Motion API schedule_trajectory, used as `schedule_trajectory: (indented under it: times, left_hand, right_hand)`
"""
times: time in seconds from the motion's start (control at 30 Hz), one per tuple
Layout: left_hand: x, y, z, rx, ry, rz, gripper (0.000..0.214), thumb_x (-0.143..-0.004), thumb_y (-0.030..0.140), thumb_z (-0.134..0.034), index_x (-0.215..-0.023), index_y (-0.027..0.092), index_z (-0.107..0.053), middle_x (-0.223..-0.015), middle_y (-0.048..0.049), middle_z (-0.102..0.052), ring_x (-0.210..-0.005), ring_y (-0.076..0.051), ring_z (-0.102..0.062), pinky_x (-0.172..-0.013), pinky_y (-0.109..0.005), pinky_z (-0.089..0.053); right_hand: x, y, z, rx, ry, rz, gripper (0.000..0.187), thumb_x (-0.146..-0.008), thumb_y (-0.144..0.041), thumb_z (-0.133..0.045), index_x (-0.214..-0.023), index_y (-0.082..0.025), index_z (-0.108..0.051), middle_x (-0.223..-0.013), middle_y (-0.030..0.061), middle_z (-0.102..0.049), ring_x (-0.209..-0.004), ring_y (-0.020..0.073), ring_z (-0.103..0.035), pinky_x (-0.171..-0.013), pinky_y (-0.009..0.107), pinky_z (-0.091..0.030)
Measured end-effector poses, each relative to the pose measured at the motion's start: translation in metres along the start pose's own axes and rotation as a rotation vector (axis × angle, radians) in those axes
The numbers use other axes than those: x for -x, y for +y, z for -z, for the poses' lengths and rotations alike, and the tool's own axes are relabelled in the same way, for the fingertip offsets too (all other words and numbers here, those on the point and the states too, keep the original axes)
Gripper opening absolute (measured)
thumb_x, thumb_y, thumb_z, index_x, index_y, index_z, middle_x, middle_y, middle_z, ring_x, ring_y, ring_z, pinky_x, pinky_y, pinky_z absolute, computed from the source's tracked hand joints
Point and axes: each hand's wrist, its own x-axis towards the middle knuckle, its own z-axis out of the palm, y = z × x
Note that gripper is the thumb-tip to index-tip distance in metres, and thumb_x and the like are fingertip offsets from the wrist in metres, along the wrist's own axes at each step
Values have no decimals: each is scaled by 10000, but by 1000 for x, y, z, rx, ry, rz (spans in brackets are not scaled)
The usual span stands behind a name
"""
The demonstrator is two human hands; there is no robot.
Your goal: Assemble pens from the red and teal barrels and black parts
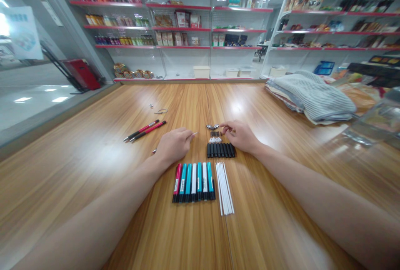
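Note:
My left hand is closed, its thumb and forefinger pinching a thin white pen refill whose tip sticks out to the right. A small dark and reddish end shows beside the wrist; its remainder is hidden. My right hand has its forefinger stretched toward silver pen tips, with the other fingers curled beside small dark springs. Nearer me lie small white parts and a row of black grips. Below them are pink, teal and white pen barrels and several white refills.
Two red and black pens lie left, with a thin loop beyond them. Folded cloth and a clear container stand right. Stocked shelves line the back; a red hand truck stands left.

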Motion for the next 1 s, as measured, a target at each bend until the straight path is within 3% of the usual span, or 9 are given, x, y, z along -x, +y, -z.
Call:
schedule_trajectory:
  times: [0.87, 1.0]
  left_hand:
    - [0, 3, 2, -21, -18, 15, 353, -947, 373, -376, -769, 187, -617, -834, -72, -650, -780, -197, -591, -654, -301, -392]
    - [1, 9, 5, -27, 20, -21, 358, -959, 359, -346, -800, 186, -617, -835, -72, -648, -779, -197, -589, -644, -303, -380]
  right_hand:
    - [-1, -1, -1, -4, -29, 16, 375, -801, -58, -473, -1106, -211, -630, -890, 16, -693, -855, 173, -589, -806, 303, -452]
    - [-2, -14, 5, 83, 6, 114, 333, -810, -132, -547, -1122, -215, -626, -933, 40, -685, -916, 220, -558, -868, 368, -424]
